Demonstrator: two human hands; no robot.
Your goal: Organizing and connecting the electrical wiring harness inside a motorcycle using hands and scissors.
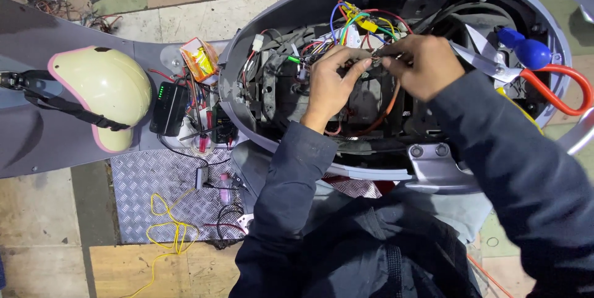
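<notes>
Both my hands are inside the open compartment of a grey scooter body [242, 57]. My left hand [330, 85] pinches a dark wire among a bundle of coloured wires [352, 26]. My right hand [421, 63] grips the same dark wire end from the right, fingertips meeting the left hand's. An orange cable [387, 109] loops below the hands. Both arms wear dark blue sleeves.
Red-handled scissors [526, 78] and a blue-handled tool [526, 51] lie in the compartment's right side. A cream helmet [102, 91] rests on the scooter at left, next to a black box with green lights [168, 107], an orange packet [199, 58] and loose yellow wire [170, 230] on a metal tread plate.
</notes>
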